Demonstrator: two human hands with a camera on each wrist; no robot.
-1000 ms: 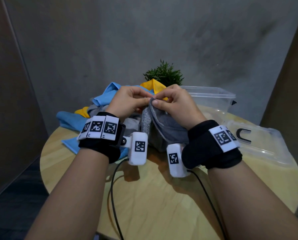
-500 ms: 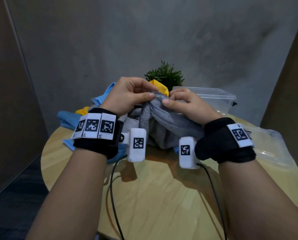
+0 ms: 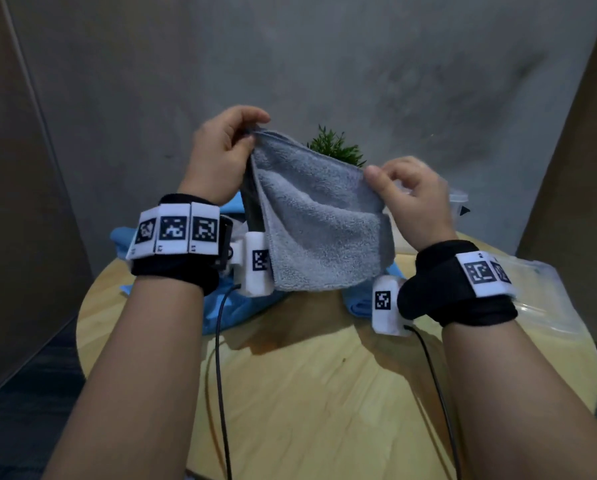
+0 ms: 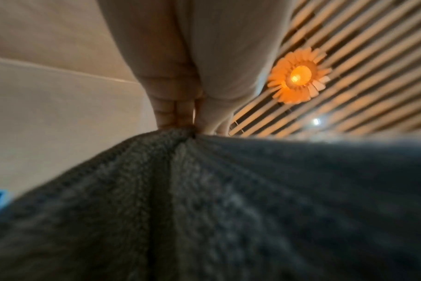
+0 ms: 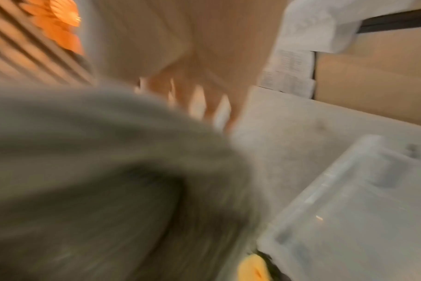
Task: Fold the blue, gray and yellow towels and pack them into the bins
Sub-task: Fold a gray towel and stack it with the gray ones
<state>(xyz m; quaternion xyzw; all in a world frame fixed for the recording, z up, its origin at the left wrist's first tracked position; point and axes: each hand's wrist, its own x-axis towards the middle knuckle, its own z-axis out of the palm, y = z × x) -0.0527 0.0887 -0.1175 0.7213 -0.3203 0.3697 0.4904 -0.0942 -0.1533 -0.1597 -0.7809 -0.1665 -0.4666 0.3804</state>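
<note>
A gray towel (image 3: 316, 223) hangs in the air above the round wooden table (image 3: 324, 393), spread between both hands. My left hand (image 3: 226, 152) pinches its upper left corner, raised high; the left wrist view has the same gray towel (image 4: 216, 209) filling the lower half under the fingers (image 4: 173, 106). My right hand (image 3: 409, 199) pinches the towel's right corner, lower down. The right wrist view is blurred, with the gray towel (image 5: 96, 171) under the fingers (image 5: 204, 98). Blue towels (image 3: 227, 306) lie crumpled on the table behind the gray one. A bit of yellow towel (image 5: 251, 268) shows beside the clear bin (image 5: 361, 209).
A small green plant (image 3: 336, 148) stands at the back behind the towel. A clear plastic bin (image 3: 458, 199) sits back right, mostly hidden by my right hand, and a clear lid (image 3: 539, 299) lies at the table's right. Wrist cables trail over the near tabletop.
Both hands have lifted the gray towel off the pile and drawn apart, the left going up and the right to the right, so the towel now hangs spread out.
</note>
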